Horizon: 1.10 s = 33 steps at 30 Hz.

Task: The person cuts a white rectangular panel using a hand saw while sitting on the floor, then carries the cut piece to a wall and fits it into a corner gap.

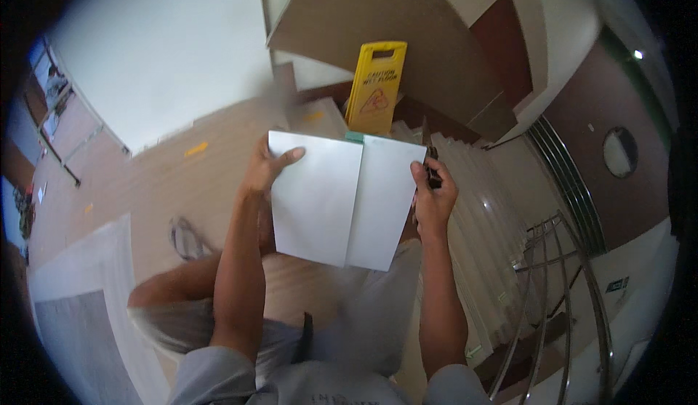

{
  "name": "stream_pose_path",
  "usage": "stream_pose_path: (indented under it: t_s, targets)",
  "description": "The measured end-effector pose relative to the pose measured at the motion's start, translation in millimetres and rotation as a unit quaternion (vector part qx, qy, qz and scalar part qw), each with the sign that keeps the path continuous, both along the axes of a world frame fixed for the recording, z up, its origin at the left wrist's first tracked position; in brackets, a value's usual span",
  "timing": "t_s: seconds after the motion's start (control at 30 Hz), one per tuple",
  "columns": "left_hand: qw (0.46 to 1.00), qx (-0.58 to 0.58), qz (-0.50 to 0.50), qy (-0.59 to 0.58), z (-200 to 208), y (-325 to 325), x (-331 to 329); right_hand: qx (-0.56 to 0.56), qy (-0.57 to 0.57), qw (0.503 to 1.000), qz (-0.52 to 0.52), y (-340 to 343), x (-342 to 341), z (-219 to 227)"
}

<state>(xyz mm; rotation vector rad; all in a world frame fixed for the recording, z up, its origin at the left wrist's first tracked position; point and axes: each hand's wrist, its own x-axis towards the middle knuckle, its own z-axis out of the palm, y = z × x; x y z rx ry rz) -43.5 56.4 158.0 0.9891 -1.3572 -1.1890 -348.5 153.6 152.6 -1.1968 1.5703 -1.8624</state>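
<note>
Both hands are up in front of the lap, holding a pair of plain white panels side by side. The left hand (265, 169) has its thumb laid on the face of the left panel (314, 201), close to its upper corner, and the other fingers go behind, so the panel is pinched there. The right hand (434, 194) grips the outer edge of the right panel (383, 205), thumb against that edge, the remaining fingers bent round at the back. The panels fill the space between the two sets of fingers, tilted a little and meeting along an upright line; a small green strip (354, 137) shows at the top of that join, level with the upper knuckles. Something dark sits just behind the right fingers, though it is too blurred for me to say what it is.

Beyond the fingertips, past the top edge of the panels, a yellow floor sign (376, 89) stands upright before a large brown curved panel (407, 19). Well off to the left of the left fingers, a yellow arrow (196, 148) marks the pale floor (156, 194). Right of the right fingers, a flight of steps (472, 201) runs down alongside, and a metal railing (543, 318) curves below and farther out. Under the fingers and nearer the body are a bent leg (174, 286) and the grey shirt (320, 385).
</note>
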Motion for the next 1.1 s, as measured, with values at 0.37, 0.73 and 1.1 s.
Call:
stream_pose_path:
  t_s: [0.37, 0.73, 1.1]
  targets:
    - [0.981, 0.172, 0.080, 0.037, -153, 22, 28, 0.163, 0.092, 0.982, 0.038, -65, 24, -165]
    - [0.948, 0.193, 0.194, -0.164, -229, 54, 41, 0.186, 0.228, 0.955, 0.040, -46, 64, -226]
    - [0.797, 0.117, 0.292, -0.516, -255, 79, 31, 0.156, 0.281, 0.946, 0.048, -11, 77, -251]
